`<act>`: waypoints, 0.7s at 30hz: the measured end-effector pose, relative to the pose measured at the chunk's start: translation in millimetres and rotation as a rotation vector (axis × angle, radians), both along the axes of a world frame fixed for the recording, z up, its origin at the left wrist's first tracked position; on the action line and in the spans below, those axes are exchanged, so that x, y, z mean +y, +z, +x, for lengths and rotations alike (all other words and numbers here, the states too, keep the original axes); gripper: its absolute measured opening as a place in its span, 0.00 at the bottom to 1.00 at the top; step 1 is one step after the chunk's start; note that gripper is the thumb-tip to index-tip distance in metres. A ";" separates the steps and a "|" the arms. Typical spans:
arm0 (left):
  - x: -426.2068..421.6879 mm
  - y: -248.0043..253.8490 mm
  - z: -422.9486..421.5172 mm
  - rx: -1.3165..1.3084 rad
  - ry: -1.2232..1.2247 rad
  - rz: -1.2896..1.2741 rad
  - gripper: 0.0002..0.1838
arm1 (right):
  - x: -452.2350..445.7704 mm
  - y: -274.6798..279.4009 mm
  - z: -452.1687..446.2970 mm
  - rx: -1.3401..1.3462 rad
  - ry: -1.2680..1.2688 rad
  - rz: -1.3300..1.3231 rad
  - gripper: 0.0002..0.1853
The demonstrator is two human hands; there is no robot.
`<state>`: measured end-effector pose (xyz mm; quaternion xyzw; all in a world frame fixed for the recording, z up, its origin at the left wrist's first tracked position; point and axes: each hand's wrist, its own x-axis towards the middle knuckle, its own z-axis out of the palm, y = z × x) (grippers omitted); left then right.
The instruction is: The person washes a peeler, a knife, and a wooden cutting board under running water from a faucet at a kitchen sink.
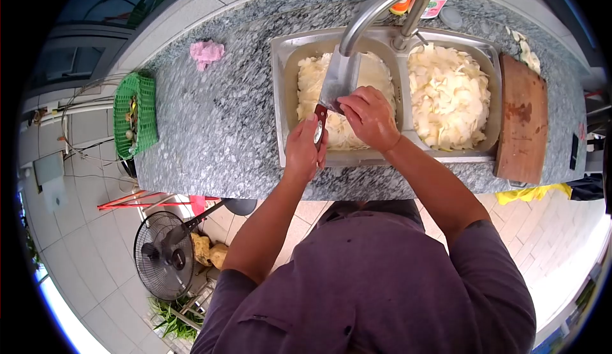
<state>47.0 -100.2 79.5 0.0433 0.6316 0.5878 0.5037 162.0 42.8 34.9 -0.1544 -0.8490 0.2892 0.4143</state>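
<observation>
Purple-grey shirt (376, 277) fills the bottom centre of the frame, one garment with two bare forearms reaching up from it towards the single stainless-steel sink (401, 86). Near the centre, the left hand (305, 148) is wrapped around the reddish-brown handle of one cleaver (341, 85), whose broad blade points up, tilted slightly right, over the sink's left basin and below the spout of the one curved faucet (386, 0). Bent fingers of the right hand (371, 118) touch the blade's lower end, beside the handle; whether they pinch it or only press on it, I cannot tell. Two basins hold two heaps of pale slices, one left (312, 76) and one right (449, 99), too many pieces to count. One wooden cutting board (523, 121) lies against the sink's right edge. Two bottles, one yellow-and-orange (401, 3) and one white-and-pink (435, 0), stand at top centre-right. One pink cloth (206, 53) lies on the grey speckled countertop (217, 124) at upper left, one green basket (148, 115) sits at its left end, and one black fan (164, 255) stands at lower left.
</observation>
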 end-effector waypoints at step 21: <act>1.8 0.5 3.9 -0.165 0.004 -0.078 0.27 | 16.8 4.3 6.0 -0.221 0.232 0.358 0.09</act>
